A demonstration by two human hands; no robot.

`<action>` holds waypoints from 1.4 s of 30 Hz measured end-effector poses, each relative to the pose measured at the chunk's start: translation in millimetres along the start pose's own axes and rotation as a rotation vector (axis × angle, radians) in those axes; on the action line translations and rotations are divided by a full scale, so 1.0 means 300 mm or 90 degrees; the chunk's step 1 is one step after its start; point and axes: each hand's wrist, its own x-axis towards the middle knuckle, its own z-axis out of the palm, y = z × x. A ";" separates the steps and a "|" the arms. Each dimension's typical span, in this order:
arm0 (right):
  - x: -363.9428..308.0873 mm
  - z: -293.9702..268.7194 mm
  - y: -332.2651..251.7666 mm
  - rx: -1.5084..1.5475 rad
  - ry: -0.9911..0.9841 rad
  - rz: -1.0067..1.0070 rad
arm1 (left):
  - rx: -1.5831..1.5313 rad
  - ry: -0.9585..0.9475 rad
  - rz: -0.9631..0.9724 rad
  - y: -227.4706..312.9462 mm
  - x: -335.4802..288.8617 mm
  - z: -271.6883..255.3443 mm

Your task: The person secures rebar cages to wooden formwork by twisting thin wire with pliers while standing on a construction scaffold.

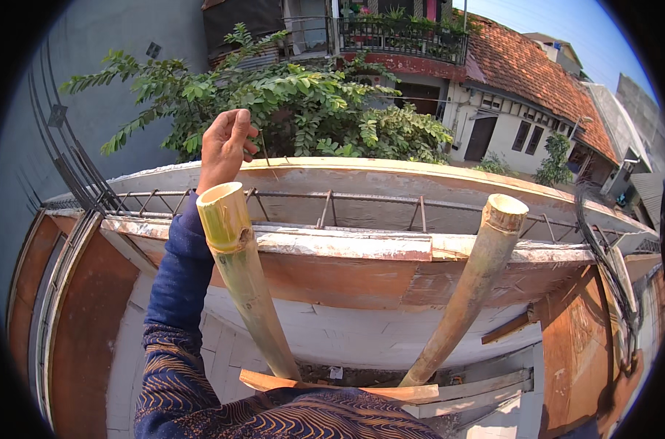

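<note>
My left hand (228,143) is raised over the far side of a formwork trough, its fingers curled together. A thin dark strand (266,146) shows beside the fingertips; whether they pinch it I cannot tell. Below the hand, steel reinforcement bars (296,196) with bent ties run lengthwise inside the trough. The far board (391,168) and the near board (332,241) flank them. Close to my left sleeve, a cut bamboo pole (241,271) stands tilted, its hollow end up. My right hand is out of view.
A second bamboo pole (468,285) leans on the right. Black cables (603,256) hang at the far right, and upright rebar (72,157) rises at the left by a grey wall (120,88). Beyond the trough grows a leafy tree (296,102). Planks (413,393) lie below me.
</note>
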 end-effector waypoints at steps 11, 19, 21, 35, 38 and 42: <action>-0.048 -0.157 -0.125 0.214 0.080 0.065 | 0.199 0.232 0.284 0.390 -0.199 -0.163; -0.118 -0.137 -0.624 0.084 0.090 -0.219 | 0.186 0.050 0.613 0.692 -0.670 0.187; -0.159 -0.119 -0.689 -0.009 0.098 -0.292 | 0.063 -0.026 0.556 0.658 -0.692 0.259; -0.608 0.219 -0.939 -0.060 0.133 -0.508 | -0.455 -0.795 -0.304 0.582 -0.864 0.766; -0.685 0.278 -0.979 0.036 0.109 -0.476 | -0.566 -0.793 -0.403 0.623 -0.893 0.877; -0.757 0.337 -1.007 0.140 0.076 -0.442 | -0.648 -0.627 -0.461 0.641 -0.873 0.946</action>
